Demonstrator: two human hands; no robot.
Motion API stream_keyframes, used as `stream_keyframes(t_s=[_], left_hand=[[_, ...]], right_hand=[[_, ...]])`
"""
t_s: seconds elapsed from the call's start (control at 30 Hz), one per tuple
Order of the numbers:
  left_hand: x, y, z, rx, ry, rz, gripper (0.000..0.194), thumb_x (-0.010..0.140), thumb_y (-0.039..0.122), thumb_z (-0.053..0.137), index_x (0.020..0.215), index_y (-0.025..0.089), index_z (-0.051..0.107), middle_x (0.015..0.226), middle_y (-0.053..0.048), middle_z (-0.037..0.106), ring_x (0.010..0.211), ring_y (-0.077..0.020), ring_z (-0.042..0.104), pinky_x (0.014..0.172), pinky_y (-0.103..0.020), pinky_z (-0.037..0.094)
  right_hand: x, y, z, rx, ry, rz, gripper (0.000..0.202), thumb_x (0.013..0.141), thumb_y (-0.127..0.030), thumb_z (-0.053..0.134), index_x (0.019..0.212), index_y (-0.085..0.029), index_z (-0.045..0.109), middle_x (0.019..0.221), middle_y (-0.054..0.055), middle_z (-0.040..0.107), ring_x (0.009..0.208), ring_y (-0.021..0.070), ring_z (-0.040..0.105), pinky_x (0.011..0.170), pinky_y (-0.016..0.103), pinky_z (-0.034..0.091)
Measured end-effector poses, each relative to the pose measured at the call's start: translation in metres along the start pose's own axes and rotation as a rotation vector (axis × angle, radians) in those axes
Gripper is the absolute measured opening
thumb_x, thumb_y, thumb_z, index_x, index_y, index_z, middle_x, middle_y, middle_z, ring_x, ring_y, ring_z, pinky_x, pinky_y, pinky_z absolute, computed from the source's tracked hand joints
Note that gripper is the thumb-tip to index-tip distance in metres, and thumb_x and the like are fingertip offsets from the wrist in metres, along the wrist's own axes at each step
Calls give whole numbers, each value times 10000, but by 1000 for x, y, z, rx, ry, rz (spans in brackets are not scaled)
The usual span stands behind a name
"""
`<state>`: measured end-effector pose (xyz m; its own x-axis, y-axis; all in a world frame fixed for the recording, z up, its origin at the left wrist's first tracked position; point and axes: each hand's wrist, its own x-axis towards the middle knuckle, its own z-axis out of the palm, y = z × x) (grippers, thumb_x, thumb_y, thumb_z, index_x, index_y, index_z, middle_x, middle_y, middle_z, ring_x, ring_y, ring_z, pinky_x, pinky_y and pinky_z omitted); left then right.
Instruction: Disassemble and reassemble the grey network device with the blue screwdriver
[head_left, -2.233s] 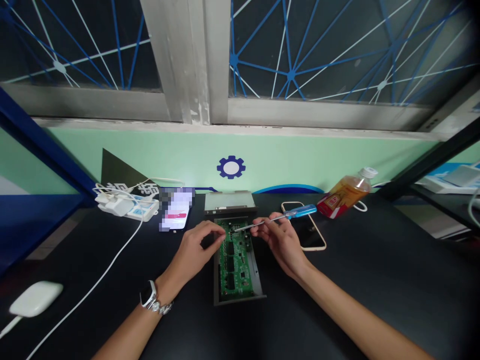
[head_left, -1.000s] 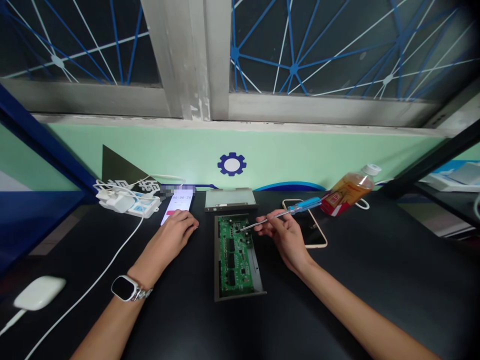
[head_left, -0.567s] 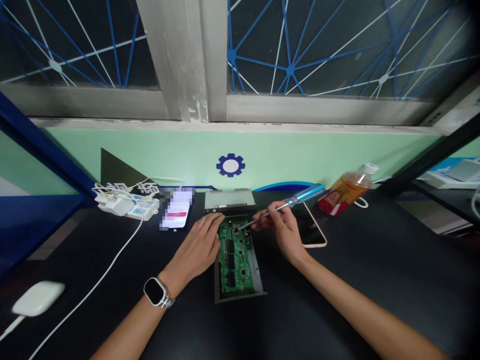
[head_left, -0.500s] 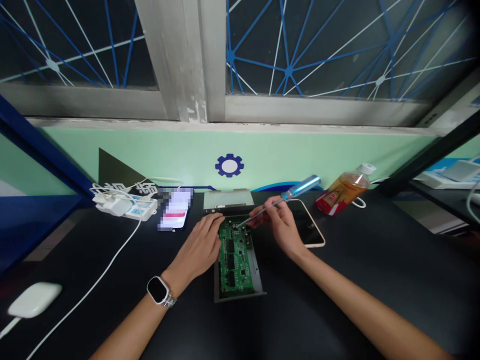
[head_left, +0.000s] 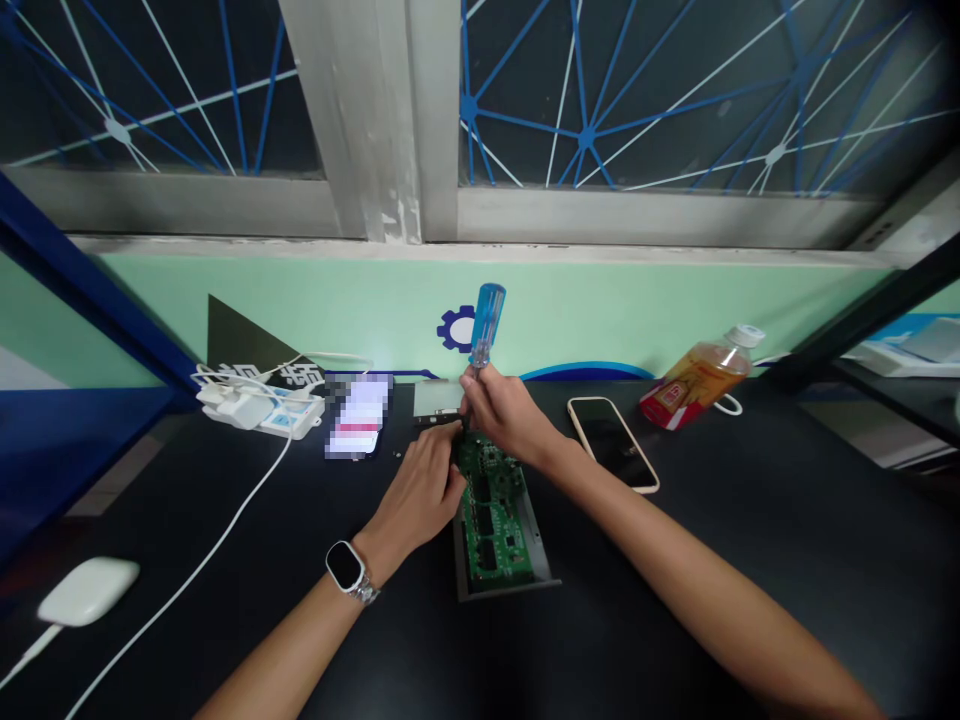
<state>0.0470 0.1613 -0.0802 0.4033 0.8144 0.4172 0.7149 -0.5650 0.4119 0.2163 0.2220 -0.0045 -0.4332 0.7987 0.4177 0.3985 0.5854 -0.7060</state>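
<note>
A green circuit board lies in a shallow grey metal case in front of me. Held by my right hand is a screwdriver with a clear blue handle. It stands nearly upright, its shaft pointing down at the case's far left corner. Fingers hide the tip. My left hand is closed on the case's left side near that same corner, fingertips close to the shaft. Behind both hands a light metal plate shows in part.
A dark phone in a pale case lies right of the board, near a tilted drink bottle. On the left are a lit phone, a power strip with cables and a white charger. A green wall stands behind.
My right hand has moved left, and the screwdriver has swung from a slant to nearly upright at the far left corner. The case and my left hand have shifted slightly right.
</note>
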Motion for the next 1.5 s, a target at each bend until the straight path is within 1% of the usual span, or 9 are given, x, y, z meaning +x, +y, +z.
stream_keyframes(t_s=[0.37,0.5,0.7,0.8,0.97,1.03,1.1,1.27,1.5], left_hand=[[1,0,-1,-28,-28,-17,549,906,91,425,1445,177,355,1404,-169,498,1349,-304,439,1098,-528,398],[1,-1,0,-67,-15,-25,551,903,88,436,1441,190,369,1391,-159,510,1344,-302,448,1098,-531,397],[9,-11,-3,-357,58,-123,386,969,178,464,1352,216,498,1346,-110,586,1289,-233,532,1112,-440,414],[22,-16,-6,-487,85,-183,334,990,253,490,1313,209,561,1302,-95,648,1204,-226,610,1055,-404,463],[42,-15,-8,-546,33,-159,286,993,286,496,1173,179,691,1108,-82,755,974,-243,705,876,-371,532],[43,-13,-6,-536,66,-179,289,992,295,499,1139,179,718,1077,-78,769,945,-250,713,846,-364,533],[41,-12,-3,-536,116,-206,284,982,307,522,1131,184,730,1091,-74,771,961,-257,717,856,-359,531],[38,-10,1,-550,152,-223,280,976,327,535,1096,202,754,1086,-57,779,973,-260,726,888,-364,541],[39,-8,3,-572,187,-238,272,969,352,560,1081,204,760,1071,-58,782,963,-259,733,892,-373,549]], right_hand=[[1,2,2,-20,-29,-5,236,1045,-374,354,901,-236,480,706,8,613,615,160,580,642,320,440],[3,1,-1,-17,-82,-8,221,1039,-365,372,904,-234,488,738,18,633,640,161,591,665,326,449],[7,3,-10,-16,-209,-44,246,1040,-325,350,874,-224,501,735,16,626,669,157,592,684,322,446],[11,1,-14,-85,-231,-48,257,1029,-306,365,830,-222,503,703,13,605,639,155,562,660,323,424],[16,-5,-17,-134,-206,-54,244,992,-313,442,787,-212,528,764,41,625,704,171,563,674,329,420],[15,-8,-17,-91,-163,-15,195,972,-358,493,846,-216,538,777,36,648,699,172,577,657,326,423],[14,-10,-17,-53,-74,20,207,941,-417,553,878,-227,501,746,13,651,643,162,578,629,319,420],[15,-14,-15,-116,138,16,343,883,-505,621,791,-248,413,580,-50,532,519,132,495,573,302,390],[19,-17,-11,-284,256,-28,405,880,-525,622,703,-237,398,590,-27,523,547,133,481,572,299,366]])
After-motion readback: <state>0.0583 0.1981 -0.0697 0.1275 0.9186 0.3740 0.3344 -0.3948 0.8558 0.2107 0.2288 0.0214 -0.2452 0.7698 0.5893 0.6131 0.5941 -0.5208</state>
